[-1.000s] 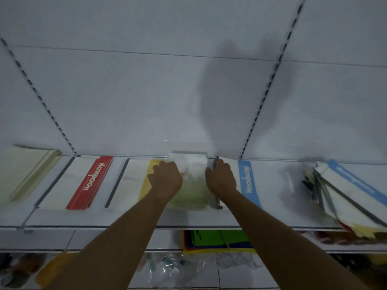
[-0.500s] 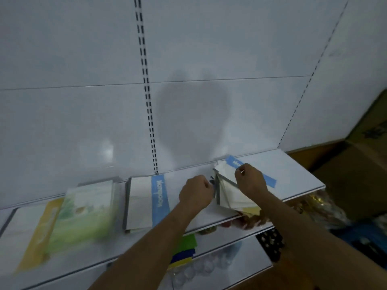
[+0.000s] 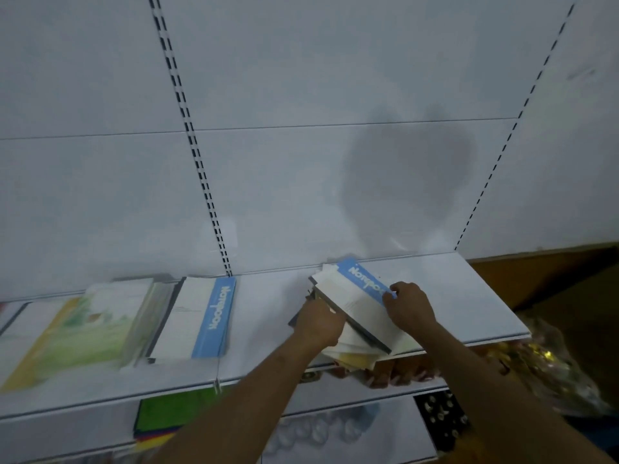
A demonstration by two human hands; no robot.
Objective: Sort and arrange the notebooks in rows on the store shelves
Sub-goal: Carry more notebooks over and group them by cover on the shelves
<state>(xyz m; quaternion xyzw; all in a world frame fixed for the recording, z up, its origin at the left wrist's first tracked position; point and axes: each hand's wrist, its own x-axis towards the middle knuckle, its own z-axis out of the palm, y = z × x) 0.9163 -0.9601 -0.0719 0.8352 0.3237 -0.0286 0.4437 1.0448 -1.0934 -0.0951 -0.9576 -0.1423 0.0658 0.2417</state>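
- Both hands are on a messy pile of notebooks [image 3: 355, 333] at the right of the white shelf [image 3: 469, 306].
- Left hand [image 3: 320, 324] grips the pile's left edge, fingers curled.
- Right hand [image 3: 410, 308] pinches the blue-striped top notebook [image 3: 355, 296] at its right edge.
- Further left lie a neat blue-striped stack [image 3: 197, 318] and, blurred, what looks like green-covered notebooks [image 3: 87, 333].

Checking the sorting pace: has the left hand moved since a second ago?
Yes. The left hand left the green-cover notebook stack and went right, past the slotted upright, to the messy notebook pile.
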